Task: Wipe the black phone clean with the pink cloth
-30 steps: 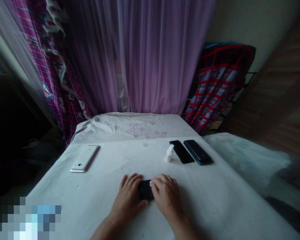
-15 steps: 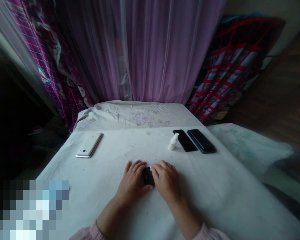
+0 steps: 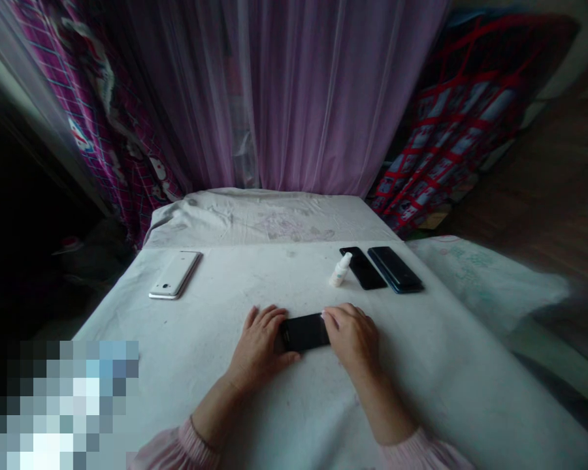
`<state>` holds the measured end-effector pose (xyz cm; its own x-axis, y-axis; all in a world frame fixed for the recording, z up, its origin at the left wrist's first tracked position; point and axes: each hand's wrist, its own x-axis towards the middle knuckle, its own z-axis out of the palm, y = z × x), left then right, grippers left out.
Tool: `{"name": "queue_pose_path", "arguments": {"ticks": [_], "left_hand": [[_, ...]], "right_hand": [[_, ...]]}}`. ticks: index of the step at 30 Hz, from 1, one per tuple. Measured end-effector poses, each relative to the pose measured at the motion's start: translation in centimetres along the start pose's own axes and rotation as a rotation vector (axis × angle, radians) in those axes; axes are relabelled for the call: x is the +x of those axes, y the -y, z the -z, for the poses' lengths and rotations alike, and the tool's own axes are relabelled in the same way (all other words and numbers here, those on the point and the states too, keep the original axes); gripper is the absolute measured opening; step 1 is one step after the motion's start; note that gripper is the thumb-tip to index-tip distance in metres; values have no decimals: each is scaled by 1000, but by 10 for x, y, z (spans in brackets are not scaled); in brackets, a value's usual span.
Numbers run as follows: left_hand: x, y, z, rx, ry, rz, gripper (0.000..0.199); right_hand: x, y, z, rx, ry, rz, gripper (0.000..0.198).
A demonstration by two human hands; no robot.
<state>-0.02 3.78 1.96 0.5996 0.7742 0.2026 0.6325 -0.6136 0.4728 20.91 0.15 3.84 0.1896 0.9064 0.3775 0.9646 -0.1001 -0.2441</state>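
Observation:
A black smartphone (image 3: 304,331) lies flat on the white cloth between my hands, its dark screen up. My left hand (image 3: 261,341) is closed around the phone's left end, thumb along the near edge and fingers at the far edge. Over the right end rests my right hand (image 3: 357,336), its fingers bent and pressed together. A small pale bit shows at the right fingertips; whether it is a nail or a scrap of cloth I cannot tell. Beyond the right hand stands a small white spray bottle (image 3: 340,271).
Black phones (image 3: 363,267) (image 3: 396,269) lie at the right behind the bottle, the farther one stacked. White phones (image 3: 175,274), seemingly stacked, lie at the left. A white cloth (image 3: 215,274) covers the table; a purple curtain (image 3: 318,98) hangs behind it.
My right hand has slid right along the phone, uncovering more of its screen. My left hand keeps its hold on the left end. The view has shifted slightly.

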Motion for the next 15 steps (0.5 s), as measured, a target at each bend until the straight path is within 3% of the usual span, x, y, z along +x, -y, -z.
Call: {"name": "queue_pose_path", "arguments": {"ticks": [3, 9, 15], "left_hand": [[0, -2, 0, -3, -18, -2, 70], [0, -4, -1, 1, -39, -2, 62], [-1, -1, -3, -1, -50, -24, 69]], "right_hand": [[-2, 14, -1, 9, 29, 2, 16], [-10, 55, -9, 127, 110, 174, 17], [-3, 30, -4, 80, 70, 69, 18]]}}
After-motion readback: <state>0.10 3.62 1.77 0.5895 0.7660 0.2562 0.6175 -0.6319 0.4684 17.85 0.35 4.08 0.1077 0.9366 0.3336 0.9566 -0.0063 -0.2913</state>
